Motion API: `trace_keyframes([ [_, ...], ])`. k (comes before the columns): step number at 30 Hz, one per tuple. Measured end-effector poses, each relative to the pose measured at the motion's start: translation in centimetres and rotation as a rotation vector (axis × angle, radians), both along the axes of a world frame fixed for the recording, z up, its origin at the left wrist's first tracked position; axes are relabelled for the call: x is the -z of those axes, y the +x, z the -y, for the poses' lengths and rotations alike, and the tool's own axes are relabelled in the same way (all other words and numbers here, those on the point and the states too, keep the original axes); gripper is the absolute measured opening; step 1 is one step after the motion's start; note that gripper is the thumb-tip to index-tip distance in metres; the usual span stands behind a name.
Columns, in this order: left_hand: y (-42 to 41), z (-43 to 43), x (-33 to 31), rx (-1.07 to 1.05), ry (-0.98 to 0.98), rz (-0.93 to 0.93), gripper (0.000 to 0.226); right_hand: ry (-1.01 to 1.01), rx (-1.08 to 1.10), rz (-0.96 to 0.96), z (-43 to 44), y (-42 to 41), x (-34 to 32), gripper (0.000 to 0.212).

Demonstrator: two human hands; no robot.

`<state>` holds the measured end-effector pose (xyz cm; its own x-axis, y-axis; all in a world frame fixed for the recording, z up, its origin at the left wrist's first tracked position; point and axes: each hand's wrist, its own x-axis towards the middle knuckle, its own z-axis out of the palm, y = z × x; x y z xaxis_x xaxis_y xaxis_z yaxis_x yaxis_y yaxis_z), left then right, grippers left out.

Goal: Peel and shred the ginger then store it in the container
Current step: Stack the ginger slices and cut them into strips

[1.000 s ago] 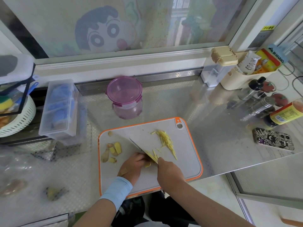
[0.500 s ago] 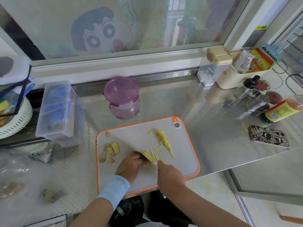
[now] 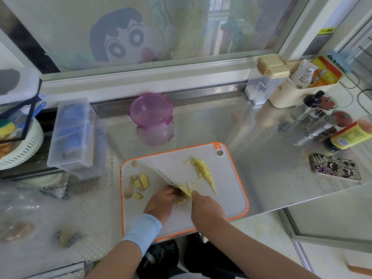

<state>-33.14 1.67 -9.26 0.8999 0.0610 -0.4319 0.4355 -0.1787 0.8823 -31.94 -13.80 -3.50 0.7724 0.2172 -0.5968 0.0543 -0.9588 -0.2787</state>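
A grey cutting board [image 3: 225, 200] with an orange rim lies on the steel counter. My right hand [image 3: 205, 206] grips a knife [image 3: 167, 178] whose blade slants up and left across the board. My left hand [image 3: 161, 202] curls its fingers on ginger slices [image 3: 181, 200] right against the blade. A pile of ginger shreds [image 3: 203, 172] lies on the board's right half. Peeled ginger chunks and peel scraps [image 3: 138, 184] sit on its left half. A purple lidded container [image 3: 152, 117] stands behind the board, lid on.
A clear plastic box [image 3: 72, 133] stands left of the container, a white colander [image 3: 18, 146] further left. A phone [image 3: 334, 170], sauce bottle [image 3: 350, 135], shakers and a cream caddy [image 3: 300, 91] crowd the right. More ginger pieces [image 3: 66, 236] lie under plastic at lower left.
The knife has kept chopping in the same spot, and a few more shreds lie beside the blade. Both hands stay in place while the view shifted slightly.
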Motion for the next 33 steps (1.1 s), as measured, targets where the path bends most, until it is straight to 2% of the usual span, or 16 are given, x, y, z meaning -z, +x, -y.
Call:
trace_keyframes([
  [9,-0.4,-0.4,0.6,0.109,0.133,0.114,0.024,-0.05,-0.022,-0.009,0.2,-0.5,0.0,0.026],
  [14,0.0,0.0,0.3,-0.033,-0.065,0.0,0.014,-0.02,-0.037,-0.004,-1.2,0.8,0.1,0.036],
  [16,-0.1,-0.1,0.1,-0.019,-0.042,0.0,0.014,-0.009,-0.028,-0.006,-1.6,1.1,0.2,0.038],
  [19,-0.2,-0.4,0.1,0.029,0.012,0.022,0.02,-0.003,-0.006,-0.015,-1.4,0.9,0.1,0.035],
  [22,-0.1,-0.2,0.1,-0.024,-0.026,0.007,0.014,-0.009,-0.004,-0.006,-0.6,0.2,0.2,0.03],
  [27,-0.1,-0.3,-0.1,-0.007,0.019,0.022,0.031,-0.053,-0.042,-0.004,0.6,-0.7,0.1,0.024],
  [30,-0.1,-0.2,0.1,0.065,0.124,0.069,0.029,-0.045,-0.04,-0.001,0.1,-0.1,0.4,0.024],
  [33,0.0,0.0,0.0,-0.055,-0.025,-0.023,0.025,-0.021,-0.04,0.003,-0.6,0.6,0.5,0.026],
])
